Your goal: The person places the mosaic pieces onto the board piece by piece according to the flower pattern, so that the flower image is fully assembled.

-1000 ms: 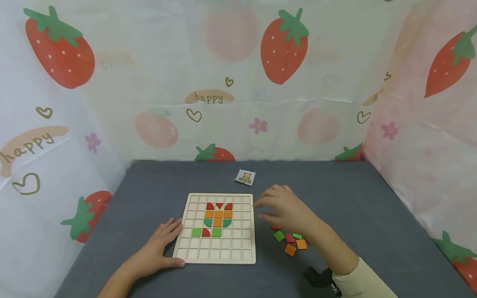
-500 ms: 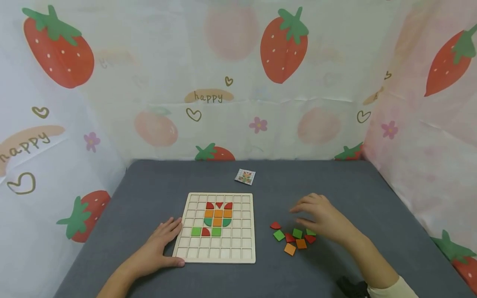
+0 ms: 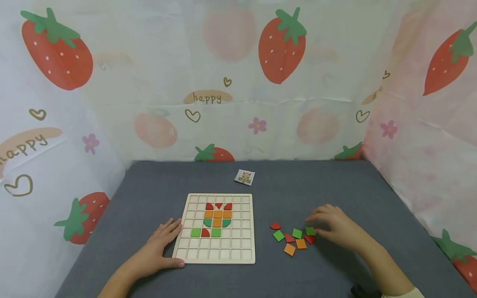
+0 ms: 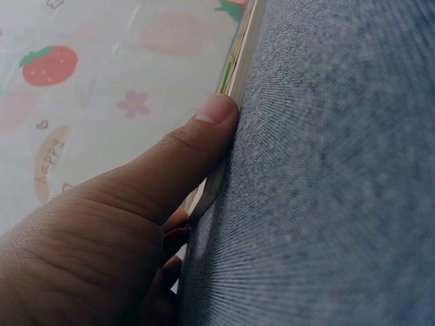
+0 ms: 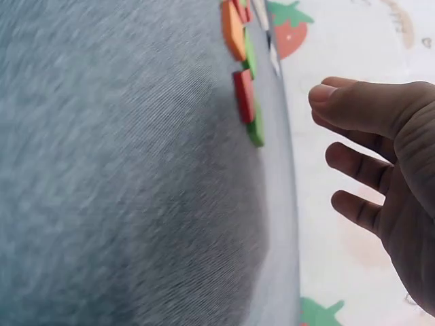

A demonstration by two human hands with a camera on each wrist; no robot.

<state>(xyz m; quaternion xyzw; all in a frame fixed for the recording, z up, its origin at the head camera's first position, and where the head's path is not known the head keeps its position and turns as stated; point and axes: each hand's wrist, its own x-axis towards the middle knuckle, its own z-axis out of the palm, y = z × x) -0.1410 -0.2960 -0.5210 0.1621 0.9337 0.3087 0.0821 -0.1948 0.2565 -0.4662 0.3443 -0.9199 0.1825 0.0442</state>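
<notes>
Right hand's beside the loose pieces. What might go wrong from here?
The right hand hovers by the rightmost bright green square piece, which lies close beside a flat red piece; grasping one might knock the other askew. The left hand touches the edge of the pale wooden grid board; a push there could jolt the orange square pieces set in it.

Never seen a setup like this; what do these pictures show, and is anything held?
No machine here: a person works bare-handed. The wide picture comes from a head camera, the two close ones from a camera on each wrist. On the grey surface lie a pale gridded board with coloured tiles set in it, a small card beyond, and loose tiles to the right. The left hand rests against the board's near left corner. The right hand hovers by the loose tiles, with nothing visibly held.
</notes>
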